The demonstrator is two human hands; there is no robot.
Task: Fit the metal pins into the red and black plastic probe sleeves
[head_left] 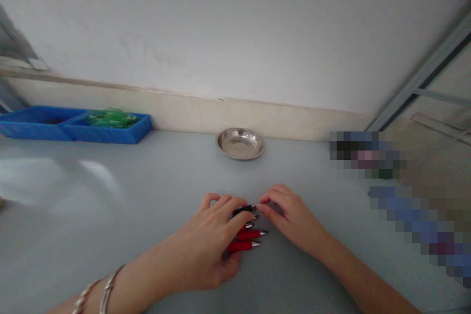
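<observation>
A: What's the L hand [215, 230] got?
B: Pens! It curls over a bunch, fingers on top, thumb on the near side. A black pen [243, 211] is at the far side and red pens [241, 246] lie nearer, w/ shiny tips poking out to the R.
A: Why hold 'em like that?
B: Prob b/c pens roll. A bent hand makes a little fence. Tips all point abt the same way, so they're prob easy to get at.
A: And the R hand [289, 211]?
B: Thumb and finger are close together, right at the black pen's tip. Looks like they touch it, but can't tell if they pinch it.
A: Where are the pens?
B: Over the gray table [176, 171], in front of the person. Prob so both hands reach easy.
A: What abt the metal dish [240, 146]?
B: It sits flat past the hands, near the wall [235, 34]. Close enough to reach, I guess, but not in the way.
A: And the blue trays [110, 136]?
B: Way over L, by the wall, w/ green plastic [112, 117] in the R one. Prob so arms don't bump 'em.
</observation>
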